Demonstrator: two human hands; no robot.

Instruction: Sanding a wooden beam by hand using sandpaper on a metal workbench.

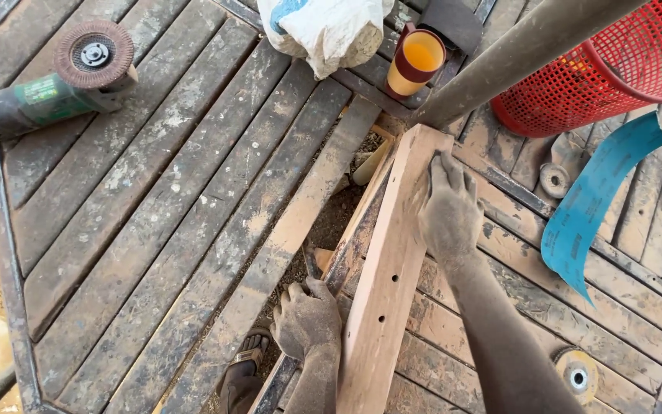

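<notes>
Head view looks down on a round slatted wooden table (pixel 155 215), dusty and paint-flecked, which fills most of the picture. Across its right half lies a long pale wooden board (pixel 388 291) with small drilled holes along it, running from the near edge up towards the table's middle, where a thick grey pole (pixel 515 54) rises. A red mesh basket (pixel 614 69) stands at the far right corner, and a white sack (pixel 323 31) sits at the top edge. A green angle grinder (pixel 47 84) with a flap disc lies at the far left. A curled strip of blue sandpaper (pixel 591 199) rests on the slats to the right of the board. A cup of orange drink (pixel 417 61) stands beside the sack. The right hand (pixel 450 211) presses flat on the board's far end, fingers spread and together with the wood. The left hand (pixel 306 318) curls closed around the table's edge just beside the board's near end. A spare sanding disc (pixel 578 376) lies near the right forearm.
</notes>
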